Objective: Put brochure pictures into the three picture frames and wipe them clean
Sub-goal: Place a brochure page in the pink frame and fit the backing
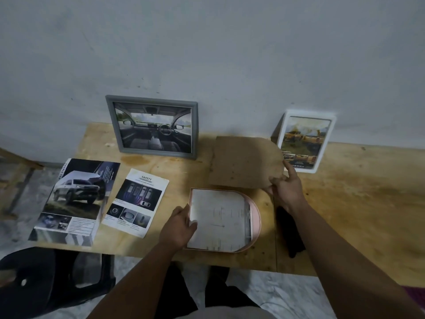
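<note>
Third frame open, backing board lifted clear.

Pink arched frame lay face down at centre-bottom of worktop, brochure page inside. Left hand pressed flat on the page's left edge, fingers together. Right hand pinched the brown backing board, just above the frame, arched ends both pointing right.

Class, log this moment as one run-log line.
left hand: pressing paper into pink arched frame | right hand: holding brown backing board | grey frame, white frame: filled, upright

Plywood table (stained): brochures, frames.
</note>
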Demonstrator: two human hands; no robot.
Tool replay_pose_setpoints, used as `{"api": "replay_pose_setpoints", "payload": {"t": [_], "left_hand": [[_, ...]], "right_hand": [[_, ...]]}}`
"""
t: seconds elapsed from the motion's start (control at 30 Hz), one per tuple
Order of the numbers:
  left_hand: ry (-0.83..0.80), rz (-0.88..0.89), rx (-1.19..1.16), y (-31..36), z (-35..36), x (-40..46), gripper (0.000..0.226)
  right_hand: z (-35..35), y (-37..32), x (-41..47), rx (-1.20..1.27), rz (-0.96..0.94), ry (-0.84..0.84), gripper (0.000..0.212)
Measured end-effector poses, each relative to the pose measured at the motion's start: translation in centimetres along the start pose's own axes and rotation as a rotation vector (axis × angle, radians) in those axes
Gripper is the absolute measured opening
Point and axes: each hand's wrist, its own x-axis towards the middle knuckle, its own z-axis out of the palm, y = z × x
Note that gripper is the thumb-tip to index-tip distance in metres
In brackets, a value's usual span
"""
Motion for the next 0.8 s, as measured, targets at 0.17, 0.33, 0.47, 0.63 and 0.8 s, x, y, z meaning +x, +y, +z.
{"api": "replay_pose_setpoints", "payload": {"t": [0.17,0.33,0.47,0.63,0.8], "left_hand": [[0.003,-0.002,-0.021,0.0,-0.1,-0.3,0.047],[-0.005,-0.034,-0.023,0.1,-0.2,-0.1,0.048],[-0.001,-0.039,-0.013,0.8,-0.2,-0.5,0.043],[-0.031,-0.053,0.065,0.5,-0.1,0.0,0.046],[-0.044,-0.097,0.091,0.6,0.2,0.2,0.056]], "right_hand": [[-3.0,3.3,-5.0,-0.103,-0.020,-0.079,0.071],[-3.6,7.7,-8.8,-0.215,0.026,-0.104,0.070],[-2.7,10.7,-9.5,-0.383,-0.022,-0.038,0.070],[-1.1,12.6,-10.0,-0.639,-0.119,-0.019,0.074],[-1.0,14.0,-9.8,-1.104,-0.148,0.001,0.082]]}}
